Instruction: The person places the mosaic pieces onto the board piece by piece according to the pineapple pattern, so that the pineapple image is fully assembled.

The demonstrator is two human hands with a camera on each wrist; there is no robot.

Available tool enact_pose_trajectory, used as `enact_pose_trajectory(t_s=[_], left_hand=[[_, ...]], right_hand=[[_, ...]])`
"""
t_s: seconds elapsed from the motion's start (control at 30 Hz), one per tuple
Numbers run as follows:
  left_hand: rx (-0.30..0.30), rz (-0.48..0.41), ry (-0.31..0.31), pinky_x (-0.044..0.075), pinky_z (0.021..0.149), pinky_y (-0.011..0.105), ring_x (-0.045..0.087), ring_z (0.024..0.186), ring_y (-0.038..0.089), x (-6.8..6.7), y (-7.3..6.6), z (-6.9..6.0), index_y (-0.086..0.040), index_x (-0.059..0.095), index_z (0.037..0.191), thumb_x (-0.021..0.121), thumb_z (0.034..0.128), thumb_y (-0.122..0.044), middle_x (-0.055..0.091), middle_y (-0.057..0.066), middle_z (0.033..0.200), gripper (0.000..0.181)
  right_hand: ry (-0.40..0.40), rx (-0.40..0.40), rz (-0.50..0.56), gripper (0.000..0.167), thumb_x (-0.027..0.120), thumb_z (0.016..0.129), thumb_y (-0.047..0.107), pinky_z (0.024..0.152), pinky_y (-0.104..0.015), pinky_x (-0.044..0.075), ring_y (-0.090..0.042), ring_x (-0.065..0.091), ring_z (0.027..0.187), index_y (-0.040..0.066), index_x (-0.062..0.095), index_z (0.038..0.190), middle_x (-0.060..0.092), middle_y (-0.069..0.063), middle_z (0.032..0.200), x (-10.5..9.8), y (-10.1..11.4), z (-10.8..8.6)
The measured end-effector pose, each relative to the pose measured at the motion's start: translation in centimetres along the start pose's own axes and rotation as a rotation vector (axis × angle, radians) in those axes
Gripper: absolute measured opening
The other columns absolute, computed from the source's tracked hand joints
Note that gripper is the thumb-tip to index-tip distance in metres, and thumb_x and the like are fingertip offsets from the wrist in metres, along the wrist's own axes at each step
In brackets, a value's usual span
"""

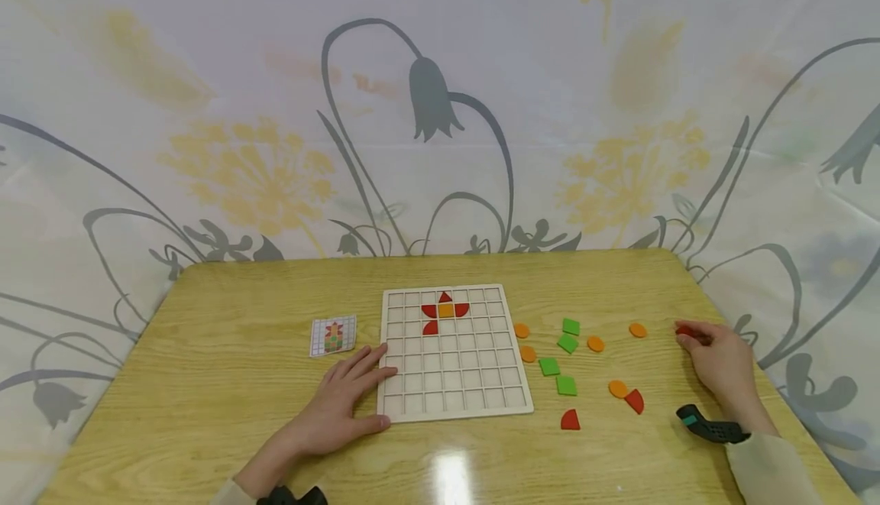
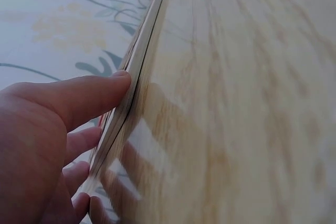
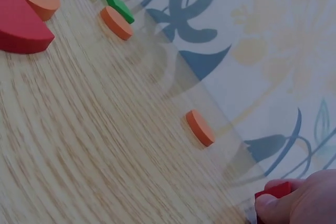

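Observation:
A white grid board [image 1: 450, 383] lies mid-table, bearing an orange square [image 1: 446, 311] with red pieces around it: a triangle above, a quarter piece on either side and another at lower left. My left hand [image 1: 330, 413] rests at the board's left edge, fingers spread and thumb on the near corner; the left wrist view shows the thumb [image 2: 105, 93] against the edge. At the far right my right hand [image 1: 722, 360] pinches a red piece [image 3: 273, 192] between thumb and fingers. Its full shape is hidden.
Right of the board lie several green squares [image 1: 567, 386], several orange discs [image 1: 618, 389] and two red quarter pieces [image 1: 570, 419]. A pattern card [image 1: 333, 336] lies left of the board. Behind the table hangs a flowered cloth [image 1: 440, 184].

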State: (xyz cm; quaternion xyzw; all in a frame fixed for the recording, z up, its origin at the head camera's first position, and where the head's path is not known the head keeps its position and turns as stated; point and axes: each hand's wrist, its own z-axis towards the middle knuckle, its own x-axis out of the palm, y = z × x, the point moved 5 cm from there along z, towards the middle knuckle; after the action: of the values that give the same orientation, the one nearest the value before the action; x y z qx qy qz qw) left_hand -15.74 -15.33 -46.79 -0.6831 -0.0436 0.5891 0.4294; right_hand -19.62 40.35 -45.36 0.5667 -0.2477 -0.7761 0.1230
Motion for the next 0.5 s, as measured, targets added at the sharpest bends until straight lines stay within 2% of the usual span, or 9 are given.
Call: enact_pose_trajectory(t_s=[0.07, 0.13, 0.23, 0.37, 0.5], left_hand=[[0.000, -0.002, 0.002, 0.012, 0.109, 0.070, 0.015, 0.149, 0.038, -0.1, -0.1, 0.0, -0.016, 0.054, 0.144, 0.070, 0.0901, -0.043, 0.025, 0.006, 0.163, 0.063], [0.002, -0.001, 0.004, 0.013, 0.108, 0.070, 0.015, 0.149, 0.038, -0.1, -0.1, 0.0, -0.016, 0.054, 0.144, 0.070, 0.0903, -0.043, 0.025, 0.007, 0.163, 0.062], [0.004, 0.002, 0.005, 0.013, 0.108, 0.070, 0.015, 0.149, 0.038, -0.2, -0.2, 0.0, -0.015, 0.054, 0.144, 0.070, 0.0904, -0.043, 0.026, 0.007, 0.163, 0.062], [0.006, 0.006, 0.005, 0.012, 0.108, 0.070, 0.015, 0.149, 0.038, -0.2, -0.2, 0.0, -0.015, 0.054, 0.145, 0.070, 0.0904, -0.043, 0.026, 0.007, 0.163, 0.063], [0.007, 0.002, 0.004, 0.012, 0.109, 0.071, 0.015, 0.149, 0.039, -0.2, -0.2, 0.0, -0.015, 0.054, 0.145, 0.069, 0.0906, -0.043, 0.025, 0.007, 0.163, 0.063]], right_hand=[[0.003, 0.019, 0.018, 0.026, 0.062, 0.098, 0.007, 0.080, -0.054, 0.041, -0.046, 0.059, 0.097, -0.010, 0.067, 0.117, 0.067, -0.031, 0.106, 0.0, 0.1, -0.1], [0.001, 0.023, 0.035, 0.028, 0.062, 0.098, 0.009, 0.080, -0.052, 0.042, -0.046, 0.059, 0.098, -0.011, 0.065, 0.119, 0.067, -0.031, 0.107, 0.1, 0.3, -0.1], [-0.011, 0.014, 0.057, 0.031, 0.064, 0.097, 0.008, 0.076, -0.036, 0.046, -0.044, 0.061, 0.097, -0.010, 0.064, 0.122, 0.067, -0.030, 0.106, 0.4, 0.9, -0.2], [-0.014, -0.037, 0.081, 0.030, 0.066, 0.096, 0.009, 0.065, -0.017, 0.042, -0.042, 0.065, 0.092, -0.008, 0.063, 0.121, 0.069, -0.028, 0.103, 1.2, 2.3, -0.2], [0.009, -0.100, 0.121, 0.026, 0.066, 0.096, 0.009, 0.066, -0.014, 0.041, -0.038, 0.065, 0.091, -0.006, 0.066, 0.117, 0.070, -0.024, 0.102, 1.9, 4.7, -0.1]])
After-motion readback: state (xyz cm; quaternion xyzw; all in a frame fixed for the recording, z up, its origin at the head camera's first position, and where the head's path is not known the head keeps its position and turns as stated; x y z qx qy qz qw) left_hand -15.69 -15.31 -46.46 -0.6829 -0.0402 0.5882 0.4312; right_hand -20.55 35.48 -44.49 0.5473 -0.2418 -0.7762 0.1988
